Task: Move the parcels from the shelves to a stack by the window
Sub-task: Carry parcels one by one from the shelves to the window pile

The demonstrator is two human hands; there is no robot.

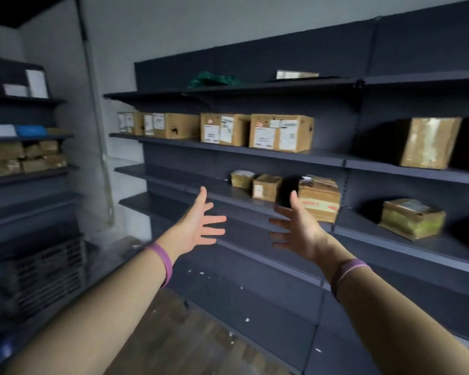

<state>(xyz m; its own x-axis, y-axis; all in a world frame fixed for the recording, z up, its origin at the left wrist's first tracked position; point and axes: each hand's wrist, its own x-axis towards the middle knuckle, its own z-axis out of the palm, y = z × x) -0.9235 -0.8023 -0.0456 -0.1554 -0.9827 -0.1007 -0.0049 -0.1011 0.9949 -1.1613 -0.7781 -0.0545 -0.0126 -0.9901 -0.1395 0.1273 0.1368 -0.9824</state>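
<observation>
Dark grey shelving runs along the wall ahead. Several labelled cardboard parcels stand on its upper middle shelf; the largest labelled parcel is near the centre. One shelf lower sit a small brown parcel and a taped worn parcel, with a green-taped parcel further right. My left hand and my right hand reach forward, fingers spread, palms facing each other, holding nothing. The right hand is just left of the taped worn parcel, apart from it. Both wrists wear purple bands.
A tall plastic-wrapped box stands at the right on the upper shelf. A green bundle lies on the top shelf. A second shelf unit at the left holds more boxes. A wooden floor lies below.
</observation>
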